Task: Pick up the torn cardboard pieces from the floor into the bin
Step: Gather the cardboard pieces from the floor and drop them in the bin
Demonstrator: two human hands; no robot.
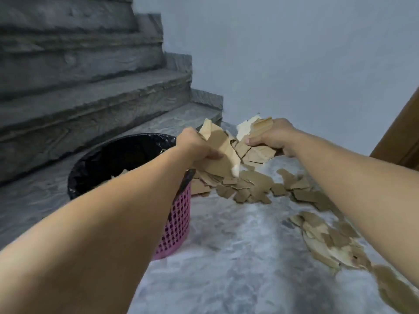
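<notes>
Hands both clenched: my left hand (196, 148) and right hand (273, 137) grasp torn brown cardboard pieces (223, 152), pink lattice bin (179, 219) at 9 o'clock.

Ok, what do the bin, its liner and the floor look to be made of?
The bin looks like moulded pink plastic, going by its regular lattice of holes. The liner seems to be thin black plastic film: glossy, crinkled, folded over the rim. The floor looks like polished grey stone or marble-look tile, veined and faintly reflective; which one I cannot tell.
</notes>
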